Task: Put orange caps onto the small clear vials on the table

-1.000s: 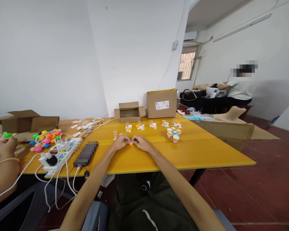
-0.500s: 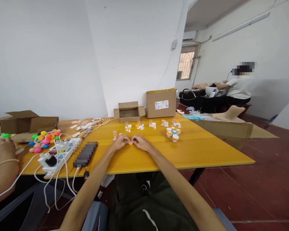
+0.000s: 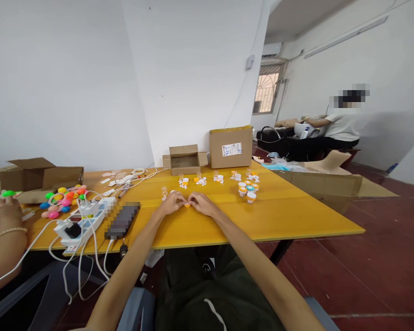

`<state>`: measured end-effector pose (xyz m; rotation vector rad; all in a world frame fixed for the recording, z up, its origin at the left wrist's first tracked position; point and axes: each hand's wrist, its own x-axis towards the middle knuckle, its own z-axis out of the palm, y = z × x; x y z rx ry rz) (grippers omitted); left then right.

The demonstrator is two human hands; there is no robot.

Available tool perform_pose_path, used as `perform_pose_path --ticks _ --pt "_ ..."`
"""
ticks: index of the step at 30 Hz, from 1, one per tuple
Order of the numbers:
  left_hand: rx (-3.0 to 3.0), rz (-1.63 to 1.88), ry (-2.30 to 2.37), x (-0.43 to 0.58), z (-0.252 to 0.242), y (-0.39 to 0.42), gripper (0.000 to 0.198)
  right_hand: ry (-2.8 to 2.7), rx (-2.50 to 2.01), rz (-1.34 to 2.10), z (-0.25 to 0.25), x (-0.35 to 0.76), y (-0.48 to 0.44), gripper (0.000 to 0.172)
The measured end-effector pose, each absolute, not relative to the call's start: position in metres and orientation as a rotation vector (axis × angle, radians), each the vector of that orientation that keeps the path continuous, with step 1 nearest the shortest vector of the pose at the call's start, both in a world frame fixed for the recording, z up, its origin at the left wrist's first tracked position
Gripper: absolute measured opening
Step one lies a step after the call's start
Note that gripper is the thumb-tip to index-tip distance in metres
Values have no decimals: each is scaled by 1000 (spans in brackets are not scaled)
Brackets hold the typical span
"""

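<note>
A yellow wooden table (image 3: 279, 218) bears an open brown cardboard box (image 3: 185, 170). Nearer me than the box, my left hand (image 3: 173, 203) and right hand (image 3: 203, 203) pinch; right of the box cluster orange-and-white plastic tubs (image 3: 250, 196). Before the box, my fingertips hold a small orange-and-white piece (image 3: 187, 206).

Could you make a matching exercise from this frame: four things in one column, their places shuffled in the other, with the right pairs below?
Things
1. Small orange piece
2. White-lidded tubs
3. Labelled cardboard box
4. Colourful balls

Places
A. By the wall, at the far side of the table
B. On the left, beside the power strip
C. At the fingertips of the left hand and the right hand
D. Clustered to the right of the right hand

Pairs: 1-C, 2-D, 3-A, 4-B
</note>
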<state>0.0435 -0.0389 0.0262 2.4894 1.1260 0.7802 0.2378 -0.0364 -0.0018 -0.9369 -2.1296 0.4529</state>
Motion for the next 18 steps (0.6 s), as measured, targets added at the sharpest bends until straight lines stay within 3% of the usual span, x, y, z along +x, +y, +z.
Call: perform_pose_path --ticks 18 --pt "2488 795 1116 44 23 -37 18 -2135 -947 469 2 238 -39 9"
